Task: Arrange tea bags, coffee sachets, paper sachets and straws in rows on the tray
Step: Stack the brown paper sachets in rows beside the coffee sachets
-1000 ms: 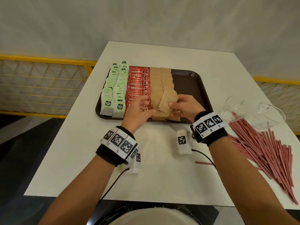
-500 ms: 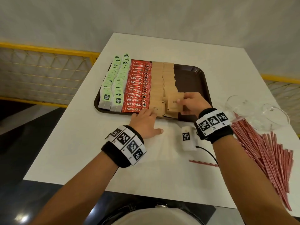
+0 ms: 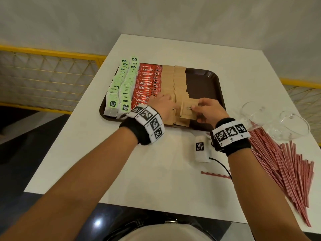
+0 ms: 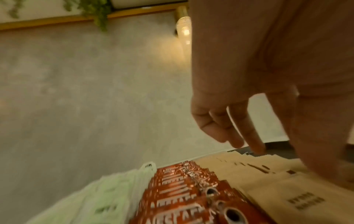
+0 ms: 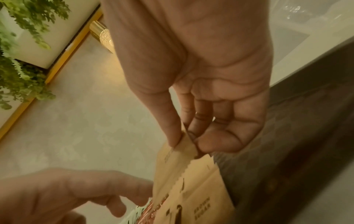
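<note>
A dark brown tray [image 3: 205, 80] carries rows of green tea bags [image 3: 119, 86], red coffee sachets [image 3: 147, 84] and tan paper sachets [image 3: 172, 79]. My right hand [image 3: 198, 108] pinches one paper sachet [image 3: 188, 108] between thumb and fingers at the near end of the right tan row; the right wrist view shows this grip on the sachet [image 5: 182, 153]. My left hand [image 3: 165, 103] hovers over the near end of the tan rows, its fingers [image 4: 239, 133] relaxed and holding nothing. Red-striped straws [image 3: 286, 167] lie piled on the table to the right.
Two glass cups [image 3: 251, 113] [image 3: 293, 126] lie beside the tray's right edge, above the straw pile. One loose straw [image 3: 215, 175] and a small white tagged box [image 3: 201, 150] with a black cable sit near my right wrist. The tray's right third is bare.
My left hand has lifted off the table in front of the tray and moved onto the near end of the paper sachet rows. My right hand keeps its pinch on the sachet.
</note>
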The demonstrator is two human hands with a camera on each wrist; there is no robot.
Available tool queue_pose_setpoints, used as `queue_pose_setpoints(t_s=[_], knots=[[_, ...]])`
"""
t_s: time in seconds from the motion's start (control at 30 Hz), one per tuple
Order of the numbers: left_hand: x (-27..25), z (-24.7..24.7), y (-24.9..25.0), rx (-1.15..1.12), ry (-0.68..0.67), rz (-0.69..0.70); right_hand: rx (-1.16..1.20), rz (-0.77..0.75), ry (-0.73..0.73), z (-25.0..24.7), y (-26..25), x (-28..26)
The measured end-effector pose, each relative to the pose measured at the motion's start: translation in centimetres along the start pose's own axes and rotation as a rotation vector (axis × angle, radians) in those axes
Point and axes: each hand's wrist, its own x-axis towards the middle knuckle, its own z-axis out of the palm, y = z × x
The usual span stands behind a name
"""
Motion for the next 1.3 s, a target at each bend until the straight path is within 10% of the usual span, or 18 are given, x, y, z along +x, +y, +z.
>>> queue_pose_setpoints(t_s=[0.63,1.3], knots=[[1.7,0.1,-1.5,0.350,-0.099,0.255,0.057,-0.053,-0.028,0.2,1.5,-0.3],[2.7,0.6,-2.3,0.310,-0.070,0.171,0.034,-0.063,-0.002,-0.2,2.3,-0.5]])
